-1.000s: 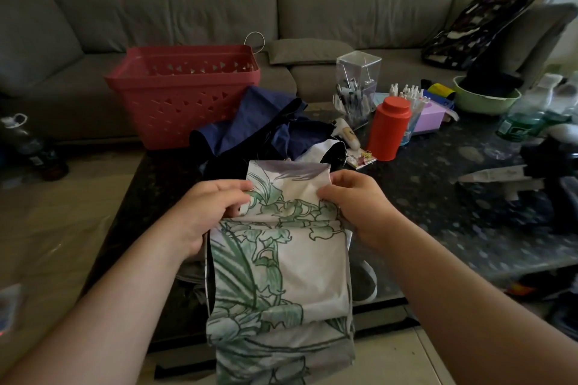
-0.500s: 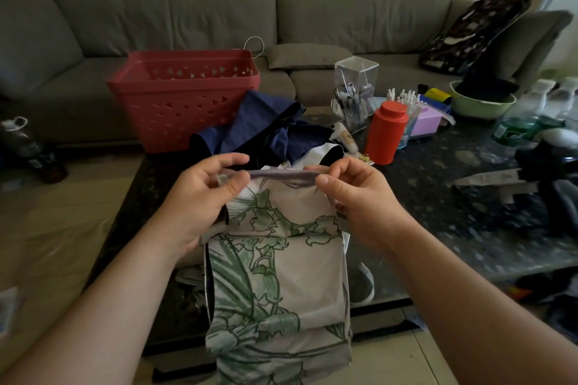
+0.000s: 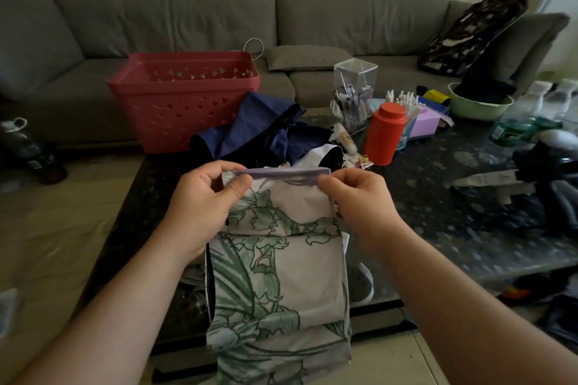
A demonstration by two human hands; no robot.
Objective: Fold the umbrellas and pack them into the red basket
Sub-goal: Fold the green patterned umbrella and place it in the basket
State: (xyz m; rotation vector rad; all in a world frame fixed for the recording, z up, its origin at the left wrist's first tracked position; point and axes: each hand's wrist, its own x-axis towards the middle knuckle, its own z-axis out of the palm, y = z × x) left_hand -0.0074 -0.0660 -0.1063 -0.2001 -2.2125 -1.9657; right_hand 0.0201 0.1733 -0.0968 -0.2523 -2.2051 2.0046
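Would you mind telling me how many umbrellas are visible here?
2. The white, green-leafed umbrella is held up by its top edge, pinched by the left hand and right hand. The navy umbrella lies crumpled on the table beside the red basket. Others may be hidden beneath.

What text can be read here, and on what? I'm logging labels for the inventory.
None can be read.
White tube: a mark, too blurred to read.
Green-labelled bottle: label too small to read.
Small packet by the red canister: print too small.
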